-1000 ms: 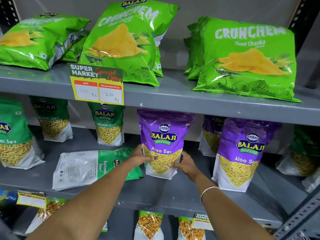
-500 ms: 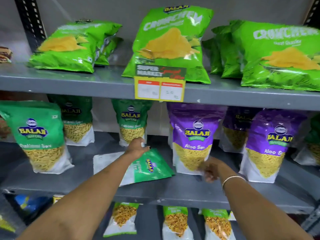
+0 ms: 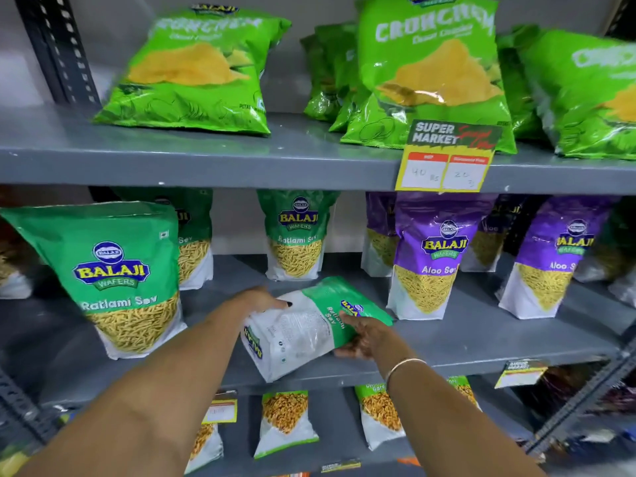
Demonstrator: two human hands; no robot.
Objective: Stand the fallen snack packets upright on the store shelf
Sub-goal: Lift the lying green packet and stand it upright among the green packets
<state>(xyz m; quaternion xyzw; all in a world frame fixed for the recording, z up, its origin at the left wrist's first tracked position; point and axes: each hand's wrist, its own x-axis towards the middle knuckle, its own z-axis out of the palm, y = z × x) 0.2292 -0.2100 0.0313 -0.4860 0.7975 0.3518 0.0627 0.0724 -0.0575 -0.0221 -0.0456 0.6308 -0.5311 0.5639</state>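
The fallen green packet (image 3: 309, 325) lies back-side up on the middle shelf (image 3: 481, 342), its long axis slanting from near-left to far-right. The left hand (image 3: 256, 299) clasps its upper white edge, the right hand (image 3: 364, 335) cups the green end (bangle on that wrist). Both hands touch it; tipping it upright comes next, probably.

4 Ratlami Sev pkts (image 3: 117, 280), 4 Aloo Sev pkts (image 3: 437, 256).

Yellow price tag (image 3: 447, 156) hanging off upper shelf edge (image 3: 241, 166).
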